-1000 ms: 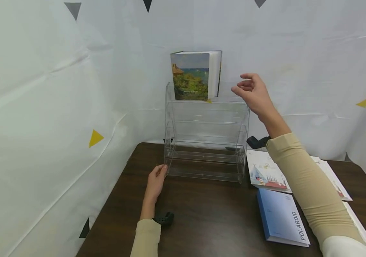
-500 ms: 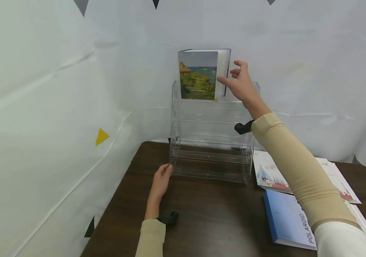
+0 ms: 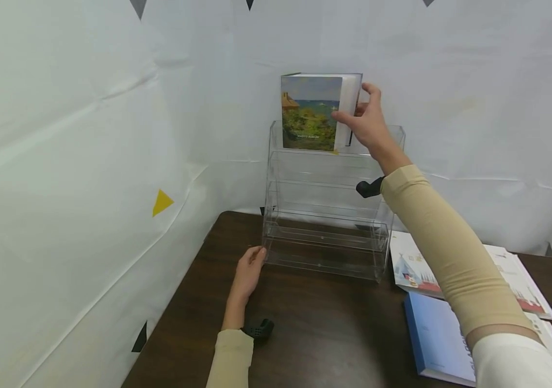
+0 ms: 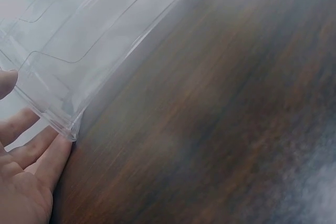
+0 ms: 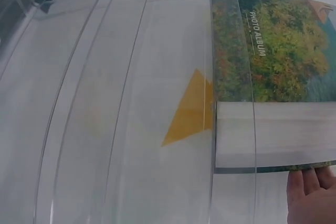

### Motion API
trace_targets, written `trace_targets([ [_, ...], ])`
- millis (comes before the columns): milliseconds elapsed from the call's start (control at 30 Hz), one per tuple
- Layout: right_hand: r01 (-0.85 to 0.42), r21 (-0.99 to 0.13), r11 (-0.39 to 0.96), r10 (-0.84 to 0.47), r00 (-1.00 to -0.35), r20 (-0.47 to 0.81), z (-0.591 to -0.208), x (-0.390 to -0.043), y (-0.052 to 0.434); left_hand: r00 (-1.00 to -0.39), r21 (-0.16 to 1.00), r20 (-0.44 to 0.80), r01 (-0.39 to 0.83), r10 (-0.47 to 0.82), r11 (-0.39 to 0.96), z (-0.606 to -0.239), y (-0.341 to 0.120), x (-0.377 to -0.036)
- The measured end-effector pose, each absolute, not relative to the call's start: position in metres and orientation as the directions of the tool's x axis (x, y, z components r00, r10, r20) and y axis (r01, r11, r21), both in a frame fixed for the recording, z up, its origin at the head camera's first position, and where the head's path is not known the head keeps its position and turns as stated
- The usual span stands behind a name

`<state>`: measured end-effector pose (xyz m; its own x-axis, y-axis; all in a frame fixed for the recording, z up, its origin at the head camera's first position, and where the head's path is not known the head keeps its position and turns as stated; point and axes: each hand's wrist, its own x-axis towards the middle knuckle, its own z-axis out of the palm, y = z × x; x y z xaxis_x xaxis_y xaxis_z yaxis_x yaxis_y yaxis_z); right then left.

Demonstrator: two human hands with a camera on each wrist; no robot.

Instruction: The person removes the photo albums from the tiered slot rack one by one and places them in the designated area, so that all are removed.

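A photo album (image 3: pixel 309 113) with a landscape painting on its cover stands upright in the top tier of a clear acrylic display rack (image 3: pixel 322 264). My right hand (image 3: pixel 370 121) holds the album's right side, thumb over the front cover and fingers at the back cover. In the right wrist view, fingers (image 5: pixel 310 182) meet the back cover's edge; the thumb is out of that frame. Down at the rack's lower left corner, my left hand (image 3: pixel 249 272) pinches the side panel. The left wrist view puts its thumb on one side of the edge and fingers (image 4: pixel 52 163) on the other.
A blue book (image 3: pixel 438 337) lies on the dark wooden table (image 3: pixel 324 323) at right, partly under my right forearm. White illustrated books (image 3: pixel 414 264) lie behind and beside it. White sheeting (image 3: pixel 475 108) hangs close behind the rack and along the left.
My right hand has moved left to the album and taken hold of its right side. The left hand stays at the rack's corner. The head view has shifted slightly.
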<state>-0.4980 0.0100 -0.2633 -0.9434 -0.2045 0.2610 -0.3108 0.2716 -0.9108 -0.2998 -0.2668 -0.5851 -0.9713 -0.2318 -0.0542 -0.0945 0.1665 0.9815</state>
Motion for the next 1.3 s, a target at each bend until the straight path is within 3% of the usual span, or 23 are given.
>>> trace_targets([
  [467, -0.308, -0.925, 0.221, -0.296, -0.925, 0.238, -0.261, -0.5, 0.004, -0.967, 0.981, -0.046, -0.091, -0.25, 0.173, -0.583, -0.269, -0.295],
  [900, -0.379, -0.914, 0.146, -0.313, -0.894, 0.321, -0.257, -0.498, 0.008, -0.976, 0.984, -0.016, -0.053, -0.215, 0.168, -0.585, -0.257, -0.296],
  [1300, -0.449, -0.87, 0.202, -0.279, -0.878, 0.389, -0.242, -0.488, 0.029, -0.984, 0.989, 0.006, -0.02, -0.179, 0.144, -0.587, -0.244, -0.303],
])
